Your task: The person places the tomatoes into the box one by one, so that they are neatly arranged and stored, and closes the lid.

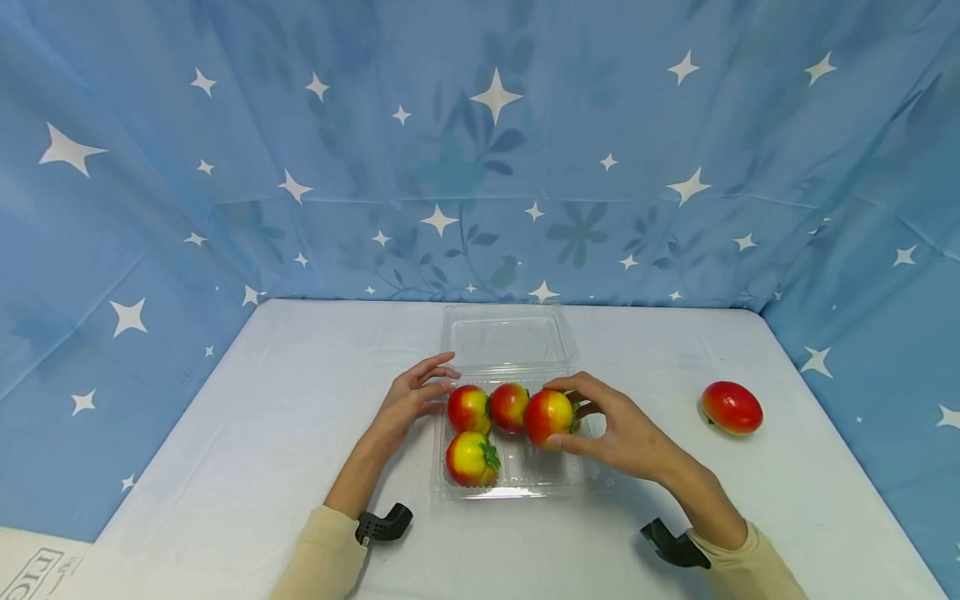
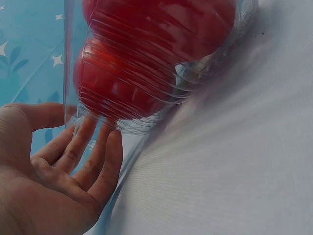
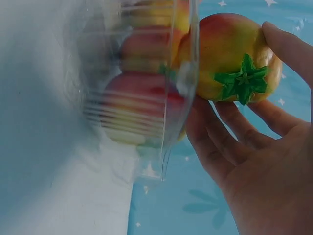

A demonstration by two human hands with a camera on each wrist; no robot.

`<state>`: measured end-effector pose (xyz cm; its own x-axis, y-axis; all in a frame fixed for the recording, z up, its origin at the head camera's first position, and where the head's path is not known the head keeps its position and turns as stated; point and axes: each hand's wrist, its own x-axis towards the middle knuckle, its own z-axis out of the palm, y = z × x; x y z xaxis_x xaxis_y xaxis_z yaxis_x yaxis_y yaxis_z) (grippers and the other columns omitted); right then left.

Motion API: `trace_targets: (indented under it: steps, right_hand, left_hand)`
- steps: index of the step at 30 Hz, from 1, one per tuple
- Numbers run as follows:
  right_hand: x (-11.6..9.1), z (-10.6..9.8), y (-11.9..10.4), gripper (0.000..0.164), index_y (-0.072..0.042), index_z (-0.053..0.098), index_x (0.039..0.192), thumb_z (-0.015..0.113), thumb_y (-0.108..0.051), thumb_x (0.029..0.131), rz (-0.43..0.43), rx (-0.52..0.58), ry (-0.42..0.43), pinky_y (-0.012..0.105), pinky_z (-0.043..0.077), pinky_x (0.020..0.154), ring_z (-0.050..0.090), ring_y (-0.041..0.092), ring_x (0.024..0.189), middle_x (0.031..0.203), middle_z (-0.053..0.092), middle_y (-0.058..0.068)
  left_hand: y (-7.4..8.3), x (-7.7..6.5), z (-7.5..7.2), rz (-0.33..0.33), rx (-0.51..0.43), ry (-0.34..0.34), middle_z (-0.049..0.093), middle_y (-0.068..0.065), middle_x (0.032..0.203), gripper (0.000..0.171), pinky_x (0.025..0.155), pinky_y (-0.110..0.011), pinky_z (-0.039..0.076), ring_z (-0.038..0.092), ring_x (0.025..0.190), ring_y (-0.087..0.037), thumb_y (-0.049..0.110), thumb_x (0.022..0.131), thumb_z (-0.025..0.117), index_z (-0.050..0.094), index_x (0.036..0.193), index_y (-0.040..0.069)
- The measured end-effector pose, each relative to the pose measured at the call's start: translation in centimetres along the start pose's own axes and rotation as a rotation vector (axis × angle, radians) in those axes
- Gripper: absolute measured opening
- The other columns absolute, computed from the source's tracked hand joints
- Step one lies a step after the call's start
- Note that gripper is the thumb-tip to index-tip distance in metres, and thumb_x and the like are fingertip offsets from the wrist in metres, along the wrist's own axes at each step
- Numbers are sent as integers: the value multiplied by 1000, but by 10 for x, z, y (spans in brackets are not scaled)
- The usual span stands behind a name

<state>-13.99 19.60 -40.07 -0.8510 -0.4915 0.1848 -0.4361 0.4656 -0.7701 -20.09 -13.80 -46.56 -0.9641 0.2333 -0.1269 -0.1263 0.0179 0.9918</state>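
Note:
My right hand (image 1: 622, 429) holds a round red-and-yellow fruit (image 1: 548, 418) over the right part of a clear plastic clamshell box (image 1: 517, 492). In the right wrist view its green star-shaped calyx (image 3: 243, 79) faces the camera, with the thumb on one side and the fingers on the other. Inside the box sit a back-left fruit (image 1: 467, 410), a back-middle fruit (image 1: 509, 407) and a front-left fruit (image 1: 471, 458), all red and yellow. My left hand (image 1: 407, 404) is at the box's left side, its loosely extended fingertips (image 2: 113, 139) against the clear wall.
The box's lid (image 1: 506, 335) lies opened backward on the white table (image 1: 225, 467). A red oval fruit (image 1: 732, 407) lies on the table at the right. Blue star-patterned cloth (image 1: 495, 183) stands behind and along both sides. A printed pale item (image 1: 33, 567) shows at the lower left.

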Motion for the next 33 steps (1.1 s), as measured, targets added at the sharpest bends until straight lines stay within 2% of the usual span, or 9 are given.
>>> trace_targets:
  steps: [6, 10, 17, 24, 33]
  right_hand:
    - [1, 7, -4, 61, -22, 60, 138, 87, -31, 84, 13, -9, -25, 35, 62, 91, 63, 16, 104, 131, 64, -4]
    - [2, 11, -7, 62, -20, 62, 138, 88, -31, 83, 13, -10, -32, 33, 62, 89, 62, 13, 102, 128, 63, -4]
    - [1, 20, -11, 59, -25, 63, 136, 88, -33, 83, -4, 7, -52, 29, 61, 88, 60, 11, 102, 129, 60, -4]
    - [-2, 28, -12, 62, -24, 62, 139, 87, -37, 84, 8, -31, -69, 30, 60, 94, 58, 10, 108, 125, 61, -6]
    - [-3, 34, -9, 62, -21, 62, 138, 86, -39, 84, -16, -45, -76, 24, 61, 90, 60, 6, 102, 122, 64, -5]
  left_hand:
    - [-1, 1, -1, 0, 9, -5, 62, -17, 139, 51, 91, -25, 60, 68, 105, -11, 15, 103, 61, 53, 153, 18]
    - [-1, 1, -1, 2, 11, -7, 62, -17, 139, 53, 91, -25, 60, 68, 105, -11, 15, 103, 61, 50, 154, 15]
    - [0, 1, 0, -2, 10, 0, 62, -17, 139, 52, 91, -26, 60, 68, 105, -10, 13, 103, 60, 51, 154, 15]
    - [0, 0, 1, -4, 10, 5, 63, -16, 138, 51, 91, -26, 60, 68, 104, -11, 14, 103, 61, 52, 153, 16]
    - [0, 0, 1, -14, 24, 11, 63, -14, 138, 51, 95, -28, 60, 67, 106, -12, 17, 103, 61, 53, 153, 18]
